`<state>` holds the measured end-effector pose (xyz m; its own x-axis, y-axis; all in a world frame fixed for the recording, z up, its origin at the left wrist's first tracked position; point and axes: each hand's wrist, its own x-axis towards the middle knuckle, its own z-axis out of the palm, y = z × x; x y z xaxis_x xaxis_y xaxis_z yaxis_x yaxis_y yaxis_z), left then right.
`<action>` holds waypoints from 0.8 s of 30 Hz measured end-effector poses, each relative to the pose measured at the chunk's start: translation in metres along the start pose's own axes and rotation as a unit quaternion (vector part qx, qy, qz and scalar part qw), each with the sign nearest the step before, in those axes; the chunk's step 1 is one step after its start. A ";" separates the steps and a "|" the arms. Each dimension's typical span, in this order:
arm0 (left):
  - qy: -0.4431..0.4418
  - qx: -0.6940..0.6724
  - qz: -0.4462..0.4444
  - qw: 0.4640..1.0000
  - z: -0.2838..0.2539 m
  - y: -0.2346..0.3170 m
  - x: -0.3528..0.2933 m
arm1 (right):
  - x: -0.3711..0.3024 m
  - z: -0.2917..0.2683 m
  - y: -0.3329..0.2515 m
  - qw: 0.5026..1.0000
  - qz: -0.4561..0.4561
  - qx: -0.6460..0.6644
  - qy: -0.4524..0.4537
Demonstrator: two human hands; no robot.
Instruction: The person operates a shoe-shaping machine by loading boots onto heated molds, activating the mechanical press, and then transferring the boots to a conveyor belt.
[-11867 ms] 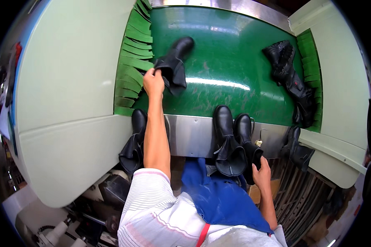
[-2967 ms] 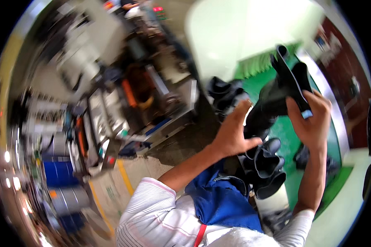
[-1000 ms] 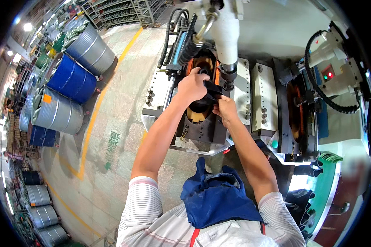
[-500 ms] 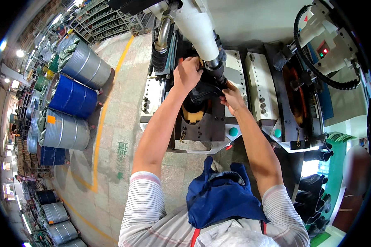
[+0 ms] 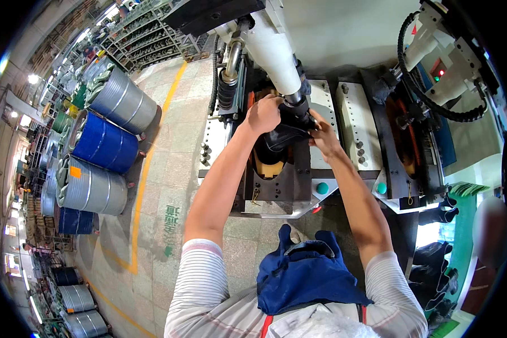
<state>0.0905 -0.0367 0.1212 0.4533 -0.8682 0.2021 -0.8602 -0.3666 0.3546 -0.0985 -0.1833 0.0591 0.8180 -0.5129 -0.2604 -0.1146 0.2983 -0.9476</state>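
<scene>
A black boot-like piece (image 5: 284, 137), glossy and soft-looking, sits around the lower end of the machine's pressing head in the opening of the near mould. My left hand (image 5: 265, 114) is closed at its upper left edge, fingertips partly hidden beside the head. On its right side my right hand (image 5: 324, 139) pinches the edge with thumb and fingers. A white machine column (image 5: 271, 62) comes down between my hands and ends in a dark metal head (image 5: 298, 107). Below the piece, a yellow insert (image 5: 269, 168) shows inside the dark mould frame (image 5: 276, 190).
A second station (image 5: 400, 129) with a ribbed black hose (image 5: 407, 67) stands at the right. Green buttons (image 5: 322, 188) sit on the front edges. Several metal drums (image 5: 104, 138) line the left beyond a yellow floor line (image 5: 143, 169). Black boots (image 5: 431, 270) stand at lower right.
The view has shifted slightly, so the machine and drums sit a little lower and farther right. My left hand has moved closer to the pressing head; both hands stay at the black piece.
</scene>
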 end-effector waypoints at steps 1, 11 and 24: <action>-0.010 -0.031 0.002 0.999 -0.005 -0.005 0.003 | -0.014 0.006 0.002 0.999 -0.013 0.013 0.032; -0.077 -0.102 -0.033 0.991 -0.051 -0.013 -0.038 | -0.132 -0.056 0.066 0.904 -0.046 -0.424 0.028; 0.179 -0.221 -0.266 0.921 -0.038 -0.028 -0.031 | -0.274 -0.157 0.077 0.917 -0.111 -0.375 0.080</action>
<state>0.1093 0.0128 0.1398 0.8990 -0.4101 0.1536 -0.3515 -0.4668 0.8115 -0.4203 -0.1459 0.0287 0.7819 -0.6233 -0.0129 -0.3599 -0.4344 -0.8257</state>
